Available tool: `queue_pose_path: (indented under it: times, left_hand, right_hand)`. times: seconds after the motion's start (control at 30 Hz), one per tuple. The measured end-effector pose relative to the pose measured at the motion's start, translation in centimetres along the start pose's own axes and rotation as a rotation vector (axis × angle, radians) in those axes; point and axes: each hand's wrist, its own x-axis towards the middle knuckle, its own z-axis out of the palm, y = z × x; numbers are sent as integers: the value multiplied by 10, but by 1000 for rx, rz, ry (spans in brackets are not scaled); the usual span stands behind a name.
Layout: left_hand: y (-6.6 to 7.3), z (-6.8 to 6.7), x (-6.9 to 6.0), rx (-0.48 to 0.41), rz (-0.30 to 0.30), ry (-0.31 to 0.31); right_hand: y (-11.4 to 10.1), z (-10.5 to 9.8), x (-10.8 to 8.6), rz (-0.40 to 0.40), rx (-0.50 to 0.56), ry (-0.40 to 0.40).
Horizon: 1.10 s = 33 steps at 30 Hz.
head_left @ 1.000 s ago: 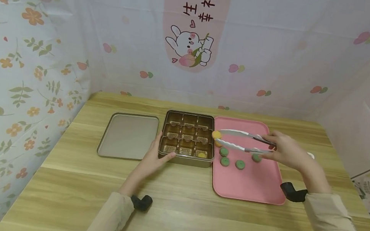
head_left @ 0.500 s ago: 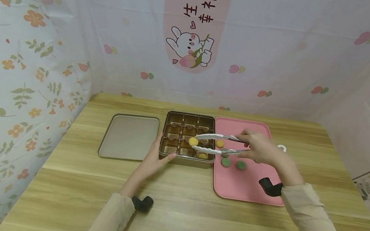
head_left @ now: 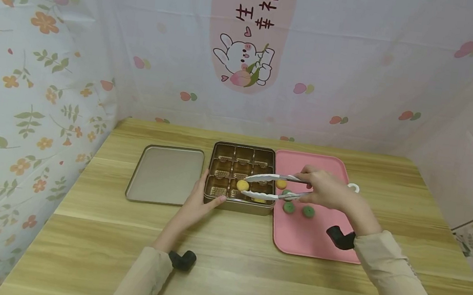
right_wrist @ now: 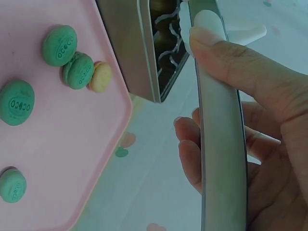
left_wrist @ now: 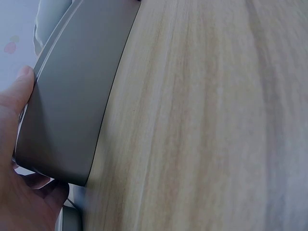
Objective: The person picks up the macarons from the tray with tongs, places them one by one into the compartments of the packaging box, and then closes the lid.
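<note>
My right hand [head_left: 324, 187] grips tongs [head_left: 269, 177] pinching a yellow macaron [head_left: 242, 185] at the front-middle cell of the box [head_left: 235, 206]; yellow piece [head_left: 259, 200] front-right, part-hidden by tongs. My left hand's [head_left: 193, 207] fingers hold the box corner. Pink tray [head_left: 311, 238] just right: green macarons [head_left: 308, 212], one yellow one [head_left: 281, 184]; lid [head_left: 165, 175] flat on worktop [head_left: 221, 273], left.

One left hand [head_left: 195, 205] and one right hand [head_left: 325, 190] at one wooden table [head_left: 230, 270]; one pair of tongs [right_wrist: 222, 144], one box [head_left: 238, 207] with nine compartments [head_left: 224, 152], one lid [head_left: 165, 174] and one pink tray [head_left: 305, 239]; three yellow macarons [head_left: 242, 185] and four green macarons [right_wrist: 59, 45]; two black wrist mounts [head_left: 183, 260] and two beige sleeves [head_left: 139, 273]; one printed rabbit [head_left: 234, 57]
</note>
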Motion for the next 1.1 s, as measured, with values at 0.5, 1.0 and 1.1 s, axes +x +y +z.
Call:
queue_pose_path:
  times: [0.5, 1.0, 1.1]
  left_hand:
    - [1, 1, -1, -1, -18, -3]
    - [3, 0, -1, -5, -12, -5]
    - [3, -1, -1, -4, -16, -6]
  right_hand:
    - [24, -10, -24, 129, 109, 80]
    - [80, 6, -46, 256, 97, 53]
    - [83, 6, -43, 245, 84, 41]
